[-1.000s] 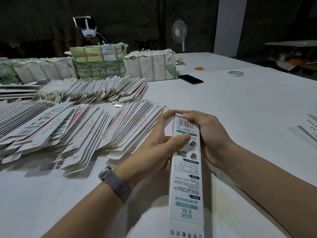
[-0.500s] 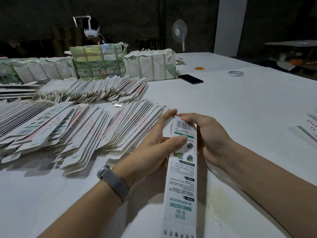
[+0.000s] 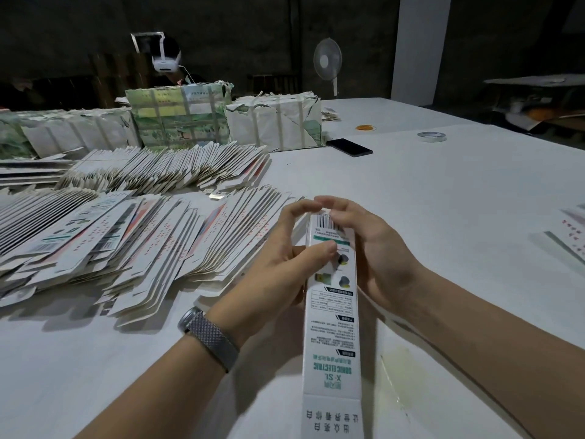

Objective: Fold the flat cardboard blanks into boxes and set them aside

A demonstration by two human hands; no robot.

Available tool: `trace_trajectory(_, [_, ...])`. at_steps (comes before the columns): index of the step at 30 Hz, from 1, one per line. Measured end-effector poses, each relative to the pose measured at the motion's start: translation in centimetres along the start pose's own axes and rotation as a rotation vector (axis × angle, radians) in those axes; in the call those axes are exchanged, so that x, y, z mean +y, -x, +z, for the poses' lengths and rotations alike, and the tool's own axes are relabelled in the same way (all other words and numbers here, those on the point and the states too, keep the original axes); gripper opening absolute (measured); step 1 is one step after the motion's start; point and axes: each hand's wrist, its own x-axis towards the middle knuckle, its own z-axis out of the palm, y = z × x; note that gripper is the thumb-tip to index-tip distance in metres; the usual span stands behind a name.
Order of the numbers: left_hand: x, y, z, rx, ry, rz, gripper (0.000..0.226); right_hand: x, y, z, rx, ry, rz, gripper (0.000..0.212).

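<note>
White cardboard, printed with a barcode and green lettering, is what you have between your palms: one long box [image 3: 330, 312] already opened into a tube, standing on a slant above the bench [image 3: 443, 217] with its far end up at your fingertips. Your left hand [image 3: 278, 267] grips the box from the left side, thumb laid across the printed face and fingers wrapped behind. Your right hand [image 3: 370, 248] holds the right edge, its curled fingers working over the top end by the barcode. You appear to be closing the far end flap, though the flap itself is hidden under your fingers, so I cannot say how far it has gone in.

By my judgement this is the end-closing step. The near end, with a printed flap at the bottom of the view, looks not yet tucked. Next you will need to press the far tab fully home while the left hand keeps the tube square, then turn the box and close the near flap before setting it aside.

Flat blanks [image 3: 133, 242] lie fanned in rows just left of your left hand, with a second row [image 3: 164, 169] behind them, so plenty of work is left.
</note>
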Motion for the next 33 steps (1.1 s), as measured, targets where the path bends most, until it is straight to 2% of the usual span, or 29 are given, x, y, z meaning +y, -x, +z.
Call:
trace_trajectory(6, [-0.10, -0.18, -0.01, 0.051, 0.011, 0.011, 0.041, 0.50, 0.09, 0.25, 0.072, 0.007, -0.074, 0.023])
trace_trajectory(10, [-0.11, -0.37, 0.14, 0.096, 0.003, 0.018, 0.036, 0.66, 0.15, 0.23, 0.046, 0.018, -0.115, 0.023])
trace_trajectory(17, [-0.52, -0.43, 0.00, 0.094, 0.002, -0.009, 0.047, 0.43, 0.27, 0.31, 0.112, 0.056, -0.162, 0.022])
trace_trajectory(22, [-0.56, -0.53, 0.18, 0.100, 0.033, -0.003, 0.034, 0.15, 0.21, 0.19, 0.120, 0.094, -0.179, 0.017])
trace_trajectory(27, [-0.41, -0.43, 0.06, 0.092, 0.027, 0.001, 0.037, -0.01, 0.26, 0.11, 0.112, 0.096, -0.185, 0.032])
trace_trajectory(33, [-0.59, -0.50, -0.24, 0.087, 0.045, 0.004, 0.037, 0.03, 0.10, 0.07, 0.147, 0.129, -0.200, 0.035])
